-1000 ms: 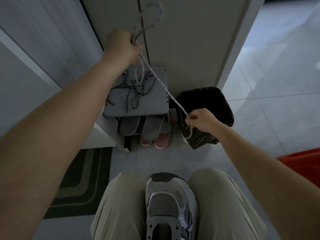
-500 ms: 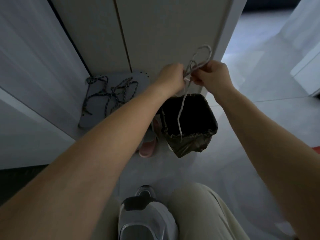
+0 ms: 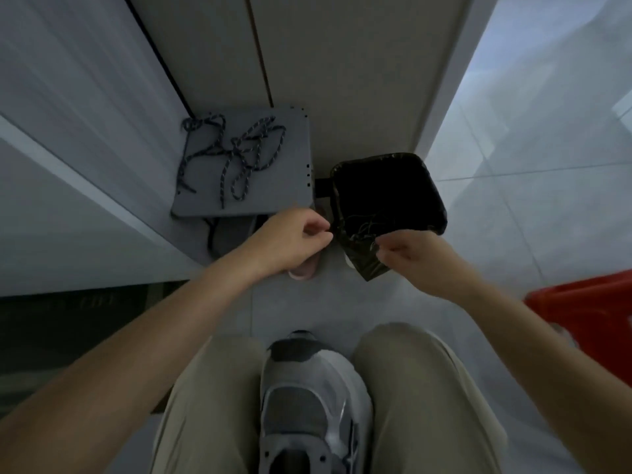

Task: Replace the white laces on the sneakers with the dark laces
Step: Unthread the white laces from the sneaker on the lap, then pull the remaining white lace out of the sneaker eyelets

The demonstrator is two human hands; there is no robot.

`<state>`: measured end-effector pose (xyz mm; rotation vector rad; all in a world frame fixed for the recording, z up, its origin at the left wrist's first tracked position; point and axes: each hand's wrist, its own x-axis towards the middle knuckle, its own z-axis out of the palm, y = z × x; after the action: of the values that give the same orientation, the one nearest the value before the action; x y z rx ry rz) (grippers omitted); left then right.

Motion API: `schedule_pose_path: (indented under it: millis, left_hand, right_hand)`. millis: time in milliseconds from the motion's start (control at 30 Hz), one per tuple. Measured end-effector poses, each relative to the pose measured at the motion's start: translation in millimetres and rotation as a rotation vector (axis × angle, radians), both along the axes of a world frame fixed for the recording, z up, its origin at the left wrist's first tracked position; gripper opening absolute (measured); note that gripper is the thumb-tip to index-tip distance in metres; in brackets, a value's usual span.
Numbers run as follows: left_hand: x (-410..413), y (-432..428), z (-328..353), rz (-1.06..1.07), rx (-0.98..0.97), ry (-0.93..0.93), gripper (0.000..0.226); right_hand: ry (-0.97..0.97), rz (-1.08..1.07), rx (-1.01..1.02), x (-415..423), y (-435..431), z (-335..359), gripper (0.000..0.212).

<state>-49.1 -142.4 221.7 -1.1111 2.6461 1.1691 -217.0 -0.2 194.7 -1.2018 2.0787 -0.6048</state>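
No text, label, brand, number or sign can be read. Faint marks are seen on the dark floor mat (image 3: 85, 323) at the left, but they are too dim and blurred to be made out. No logo lettering can be told on the sneaker (image 3: 307, 405).

A grey-and-white sneaker (image 3: 313, 401), eyelets empty, sits upright below the fingers. Dark speckled laces (image 3: 236, 155) lie tangled beyond the left fingertips; a white lace (image 3: 359, 230) lies between both hands' fingertips.
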Motion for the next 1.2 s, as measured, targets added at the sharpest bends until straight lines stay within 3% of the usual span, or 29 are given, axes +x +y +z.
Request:
schedule_pose_path:
  millis: [133, 233, 333, 400, 467, 533, 633, 733, 900, 1067, 1133, 1200]
  left_hand:
    - [82.0, 59.5, 30.4, 0.184, 0.044, 0.121, 0.026]
    - [137.4, 123.3, 50.6, 0.255, 0.102, 0.117, 0.034]
    - [178.4, 183.2, 58.7, 0.217, 0.105, -0.05, 0.069]
    - [192.2, 217.5, 54.0, 0.094, 0.04, -0.304, 0.079]
    - [194.3, 241.1, 37.9, 0.026, -0.1, -0.338, 0.071]
    - [187.3, 251.7, 38.9, 0.122, -0.141, -0.346, 0.038]
    - [182.7, 248.6, 34.8, 0.214, -0.067, -0.331, 0.02]
    - [175.0, 235.9, 25.9, 0.306, 0.045, -0.106, 0.021]
    - [134.5, 215.4, -27.4, 0.246, 0.169, -0.105, 0.02]
    - [98.9, 190.8, -100.8, 0.117, 0.307, -0.215, 0.02]
    - [95.3, 178.0, -134.5, 0.164, 0.4, -0.23, 0.026]
    - [103.4, 160.0, -169.7, 0.242, 0.373, -0.324, 0.027]
  right_hand:
    - [-0.092, 0.114, -0.168, 66.9, 70.1, 31.0, 0.028]
    - [-0.095, 0.159, -0.183, 107.0, 120.4, 53.7, 0.037]
    - [-0.139, 0.241, 0.047, 147.2, 156.0, 72.5, 0.061]
    - [-0.068, 0.272, 0.269, 176.8, 170.2, 82.4, 0.085]
    - [0.025, 0.3, 0.278, 204.9, 181.9, 73.0, 0.093]
    - [0.165, 0.267, 0.158, 217.8, 190.3, 58.0, 0.095]
    - [0.378, 0.274, 0.105, 219.2, 198.0, 47.9, 0.083]
    - [0.387, 0.206, 0.122, 209.4, 187.0, 51.5, 0.067]
    - [0.383, 0.089, 0.322, 191.1, 162.5, 6.0, 0.013]
    - [0.25, -0.056, 0.435, 143.2, 134.3, -78.5, 0.016]
    - [0.188, -0.076, 0.464, 129.0, 125.3, -109.5, 0.019]
    - [0.176, -0.071, 0.479, 118.9, 117.9, -136.4, 0.021]
